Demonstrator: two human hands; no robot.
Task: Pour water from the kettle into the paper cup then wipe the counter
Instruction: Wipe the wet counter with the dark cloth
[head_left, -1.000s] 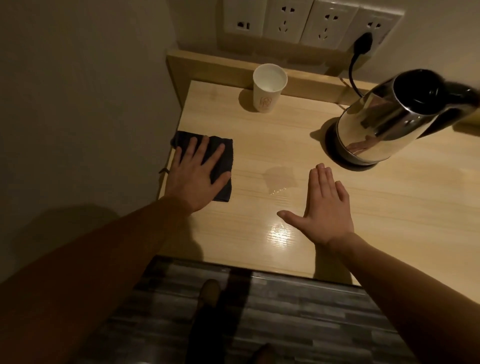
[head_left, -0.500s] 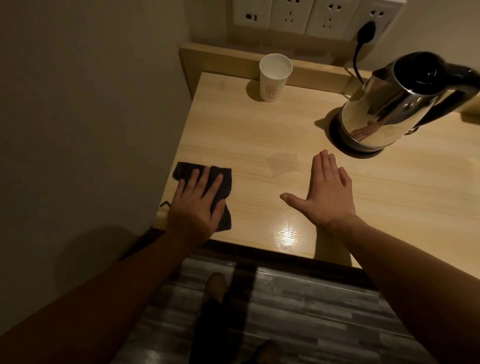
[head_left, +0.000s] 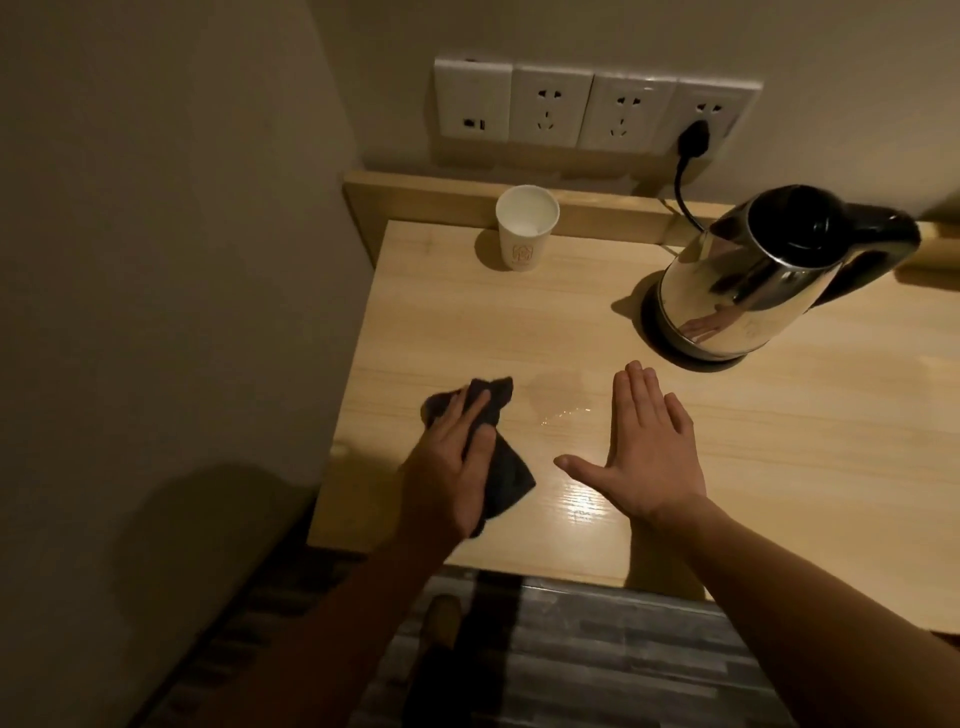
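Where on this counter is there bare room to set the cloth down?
Widest bare patch: the counter, right of the right hand and in front of the kettle. Also bare: between paper cup and kettle. Crowded: the front-left, with the left hand on the cloth beside a wet patch.

A single head-worn wide-angle view looks steeply down and forward from close above the counter (head_left: 597, 322), its near edge low in frame, the wall sockets (head_left: 587, 111) far at top, and floor nearest below.
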